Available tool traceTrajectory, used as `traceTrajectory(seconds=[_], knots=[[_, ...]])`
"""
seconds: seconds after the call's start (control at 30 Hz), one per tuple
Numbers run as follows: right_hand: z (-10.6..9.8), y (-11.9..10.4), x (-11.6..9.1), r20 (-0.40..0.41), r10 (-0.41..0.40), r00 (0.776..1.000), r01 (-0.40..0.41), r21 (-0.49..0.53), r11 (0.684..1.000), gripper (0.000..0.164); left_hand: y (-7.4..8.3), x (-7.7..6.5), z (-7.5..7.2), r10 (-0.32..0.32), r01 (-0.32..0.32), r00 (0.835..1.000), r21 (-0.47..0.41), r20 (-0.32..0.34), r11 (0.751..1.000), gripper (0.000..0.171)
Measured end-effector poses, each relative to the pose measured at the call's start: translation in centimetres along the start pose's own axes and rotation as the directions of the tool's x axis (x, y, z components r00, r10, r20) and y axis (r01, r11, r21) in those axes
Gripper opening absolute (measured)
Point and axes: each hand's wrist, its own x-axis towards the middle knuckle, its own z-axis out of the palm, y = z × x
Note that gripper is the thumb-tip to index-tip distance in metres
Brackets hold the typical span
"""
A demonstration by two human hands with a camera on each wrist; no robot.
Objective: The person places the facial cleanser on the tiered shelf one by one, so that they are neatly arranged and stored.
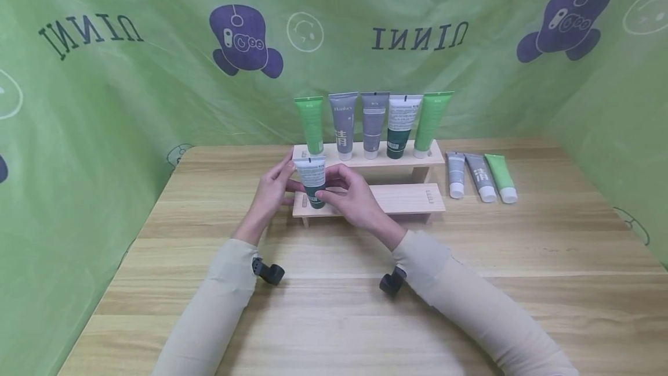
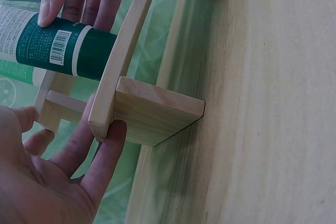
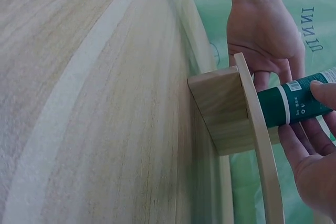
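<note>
A white and dark green squeeze tube stands cap-down at the left end of the lower step of a two-tier wooden stand. My right hand pinches this tube low down between thumb and fingers. In the left wrist view, the tube's green cap end meets the step's board. My left hand is at the stand's left end, its fairly straight fingertips touching the lower step's edge. The right wrist view shows the right hand around the tube's green part.
On the upper tier stand several tubes: a green tube, two grey ones, a white and green one and another green one. Right of the stand lie a grey tube, a darker grey tube and a green tube.
</note>
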Motion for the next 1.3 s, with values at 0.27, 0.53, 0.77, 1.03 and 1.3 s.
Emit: traceTrajectory(seconds=[0.27, 0.53, 0.77, 1.03, 1.3], knots=[[-0.1, 0.0, -0.1, -0.001, 0.005, 1.000, -0.005, 0.009, 1.000, 0.036, 0.1, 0.1, 0.1, -0.003, 0.003, 1.000, 0.014, 0.011, 1.000, 0.052], [-0.6, 0.1, -0.3, 0.026, 0.045, 0.999, -0.046, 0.040, 0.998, 0.036, 0.2, 0.1, 0.2, -0.011, 0.010, 1.000, 0.017, 0.007, 1.000, 0.054], [-1.7, 0.4, -0.9, 0.037, 0.040, 0.998, -0.042, 0.034, 0.999, 0.035, 0.2, 0.0, 0.1, -0.008, 0.008, 1.000, 0.023, 0.011, 1.000, 0.054], [-4.2, 0.5, -2.7, 0.003, 0.054, 0.999, -0.054, 0.000, 0.999, 0.032, 0.2, 0.1, 0.1, -0.028, 0.028, 1.000, 0.002, 0.000, 1.000, 0.050], [-7.7, 0.2, -5.2, -0.017, 0.117, 0.993, -0.116, 0.071, 0.991, 0.035, 0.6, -0.2, 0.1, -0.034, 0.034, 0.999, 0.000, 0.012, 0.999, 0.051]])
